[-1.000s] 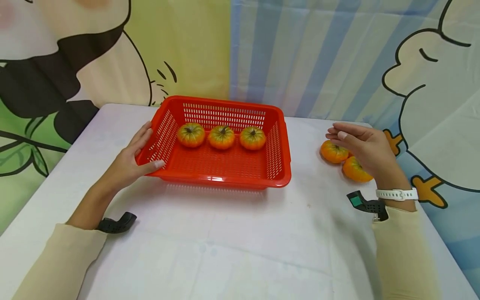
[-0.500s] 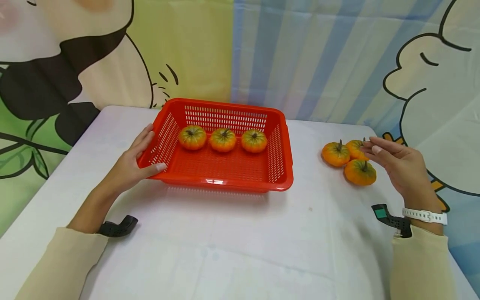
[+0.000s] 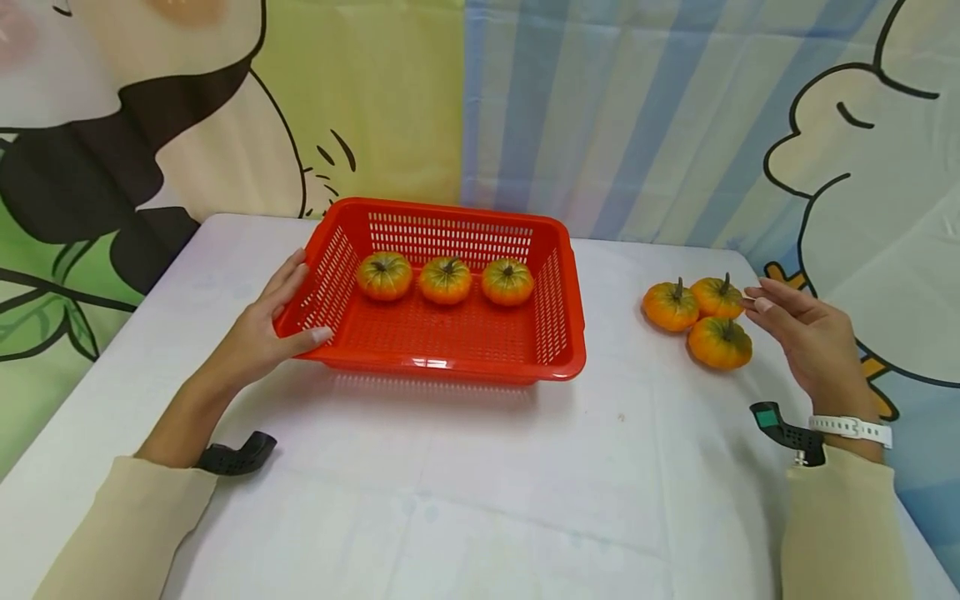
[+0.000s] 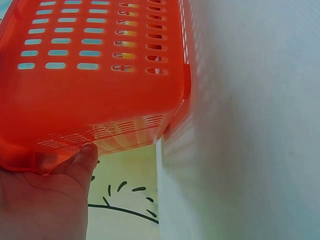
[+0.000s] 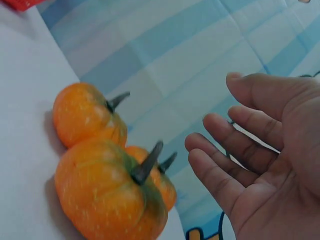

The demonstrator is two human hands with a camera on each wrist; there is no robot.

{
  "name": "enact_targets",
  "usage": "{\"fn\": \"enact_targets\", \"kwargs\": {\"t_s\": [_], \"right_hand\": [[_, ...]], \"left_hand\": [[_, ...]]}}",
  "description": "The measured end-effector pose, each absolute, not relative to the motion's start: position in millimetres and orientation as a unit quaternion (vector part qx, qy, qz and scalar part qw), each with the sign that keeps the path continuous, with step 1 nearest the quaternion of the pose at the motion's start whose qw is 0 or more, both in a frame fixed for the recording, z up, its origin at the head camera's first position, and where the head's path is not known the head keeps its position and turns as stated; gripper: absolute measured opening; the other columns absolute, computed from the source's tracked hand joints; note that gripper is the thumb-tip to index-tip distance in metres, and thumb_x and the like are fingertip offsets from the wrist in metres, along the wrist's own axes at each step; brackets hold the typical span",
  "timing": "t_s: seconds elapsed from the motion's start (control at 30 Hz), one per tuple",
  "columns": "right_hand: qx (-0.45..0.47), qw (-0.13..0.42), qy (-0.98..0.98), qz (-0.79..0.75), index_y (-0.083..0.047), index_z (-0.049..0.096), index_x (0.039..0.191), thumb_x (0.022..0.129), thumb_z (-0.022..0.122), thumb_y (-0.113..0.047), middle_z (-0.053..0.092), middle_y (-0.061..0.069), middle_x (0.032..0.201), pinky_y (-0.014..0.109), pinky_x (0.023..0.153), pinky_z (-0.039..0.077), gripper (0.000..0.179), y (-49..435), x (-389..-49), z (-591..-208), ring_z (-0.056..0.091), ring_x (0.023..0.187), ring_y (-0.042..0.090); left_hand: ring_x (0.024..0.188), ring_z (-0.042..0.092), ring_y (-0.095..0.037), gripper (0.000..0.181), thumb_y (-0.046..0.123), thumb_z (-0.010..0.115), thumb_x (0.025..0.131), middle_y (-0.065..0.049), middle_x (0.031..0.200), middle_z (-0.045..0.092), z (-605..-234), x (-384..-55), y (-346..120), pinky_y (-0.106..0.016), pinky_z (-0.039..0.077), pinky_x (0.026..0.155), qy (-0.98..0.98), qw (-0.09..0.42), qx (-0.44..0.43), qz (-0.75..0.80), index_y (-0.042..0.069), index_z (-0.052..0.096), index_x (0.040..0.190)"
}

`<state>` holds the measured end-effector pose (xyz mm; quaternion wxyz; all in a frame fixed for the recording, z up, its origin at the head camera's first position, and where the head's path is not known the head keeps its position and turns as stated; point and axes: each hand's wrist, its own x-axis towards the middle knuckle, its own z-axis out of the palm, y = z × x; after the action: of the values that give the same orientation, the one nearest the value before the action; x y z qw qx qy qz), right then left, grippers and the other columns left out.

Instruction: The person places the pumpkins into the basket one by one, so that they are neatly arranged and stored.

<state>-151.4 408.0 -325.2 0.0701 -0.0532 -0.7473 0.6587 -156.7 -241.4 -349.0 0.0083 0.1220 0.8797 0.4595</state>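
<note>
Three small orange-green pumpkins (image 3: pixel 446 280) sit in a row inside a red perforated plastic basket (image 3: pixel 431 371). My left hand (image 3: pixel 258 329) grips the basket's left end, thumb over the near rim, fingers along the outer side; the left wrist view shows a fingertip (image 4: pixel 90 150) against the slotted wall. To the right, three more pumpkins (image 3: pixel 720 343) stand clustered on the table, stems up. Just right of this cluster my right hand (image 3: pixel 813 342) hovers, holding nothing. In the right wrist view its fingers (image 5: pixel 240 145) are loosely bent, apart from the nearest pumpkin (image 5: pixel 107 192).
A white cloth covers the table (image 3: pixel 465 483). Behind it hangs a cartoon-printed curtain (image 3: pixel 585 108), close to the basket's far side. The right table edge runs near my right hand. Black wrist mounts (image 3: pixel 236 454) sit on both arms.
My right hand has moved right and nearer to me, from above the pumpkin cluster to beside it, uncovering all three. My left hand and the basket stay in place.
</note>
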Motion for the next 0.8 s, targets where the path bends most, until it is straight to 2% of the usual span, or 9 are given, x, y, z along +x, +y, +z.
{"fn": "enact_targets", "kwargs": {"t_s": [0.13, 0.3, 0.4, 0.53, 0.67, 0.8], "right_hand": [[-0.088, 0.048, -0.751, 0.653, -0.017, 0.046, 0.147, 0.088, 0.072, -0.028, 0.047, 0.008, 0.142, 0.013, 0.085, 0.045, 0.065, 420.1, -153.7, -334.3, 0.056, 0.112, 0.008], [-0.139, -0.001, -0.748, 0.649, -0.019, 0.039, 0.151, 0.087, 0.072, -0.033, 0.038, 0.006, 0.151, 0.024, 0.100, 0.034, 0.074, 434.6, -155.8, -349.0, 0.049, 0.121, 0.011], [-0.159, -0.023, -0.743, 0.650, -0.017, 0.034, 0.153, 0.086, 0.073, -0.034, 0.033, 0.005, 0.153, 0.028, 0.102, 0.032, 0.079, 440.3, -158.1, -357.2, 0.047, 0.123, 0.012], [-0.175, -0.071, -0.757, 0.626, -0.014, 0.027, 0.155, 0.085, 0.073, -0.039, 0.024, 0.000, 0.158, 0.021, 0.098, 0.038, 0.088, 444.1, -160.8, -365.1, 0.042, 0.121, 0.009], [-0.187, -0.108, -0.743, 0.634, -0.016, 0.025, 0.156, 0.083, 0.074, -0.040, 0.015, -0.003, 0.160, 0.012, 0.086, 0.046, 0.091, 445.2, -162.2, -369.4, 0.038, 0.118, 0.008], [-0.192, -0.115, -0.719, 0.658, -0.021, 0.033, 0.154, 0.084, 0.075, -0.037, 0.019, -0.002, 0.156, 0.011, 0.079, 0.048, 0.083, 445.9, -161.1, -370.5, 0.042, 0.110, 0.004]], "left_hand": [[0.144, 0.017, -0.022, 0.093, 0.023, 0.073, 0.086, 0.019, 0.160, 0.005, -349.7, -157.7, -241.7, -0.025, 0.044, 0.091, 0.881, 0.006, 0.121, 0.457, 0.017, 0.013, 0.157], [0.144, 0.017, -0.022, 0.094, 0.025, 0.073, 0.086, 0.019, 0.160, 0.005, -350.0, -158.2, -241.8, -0.034, 0.044, 0.092, 0.882, 0.009, 0.118, 0.456, 0.018, 0.012, 0.157], [0.145, 0.016, -0.022, 0.094, 0.025, 0.073, 0.086, 0.019, 0.160, 0.005, -350.0, -158.3, -242.4, -0.029, 0.043, 0.093, 0.882, 0.009, 0.121, 0.456, 0.017, 0.012, 0.157], [0.145, 0.016, -0.021, 0.093, 0.026, 0.073, 0.086, 0.019, 0.160, 0.005, -349.9, -158.4, -243.2, -0.018, 0.041, 0.091, 0.881, 0.009, 0.123, 0.456, 0.017, 0.013, 0.157], [0.144, 0.017, -0.022, 0.093, 0.026, 0.073, 0.086, 0.020, 0.160, 0.005, -349.9, -158.3, -242.8, -0.017, 0.042, 0.089, 0.880, 0.009, 0.123, 0.459, 0.018, 0.013, 0.157], [0.144, 0.017, -0.023, 0.093, 0.025, 0.073, 0.086, 0.020, 0.159, 0.005, -350.4, -158.1, -242.3, -0.017, 0.043, 0.088, 0.879, 0.007, 0.125, 0.461, 0.018, 0.013, 0.157]]}}
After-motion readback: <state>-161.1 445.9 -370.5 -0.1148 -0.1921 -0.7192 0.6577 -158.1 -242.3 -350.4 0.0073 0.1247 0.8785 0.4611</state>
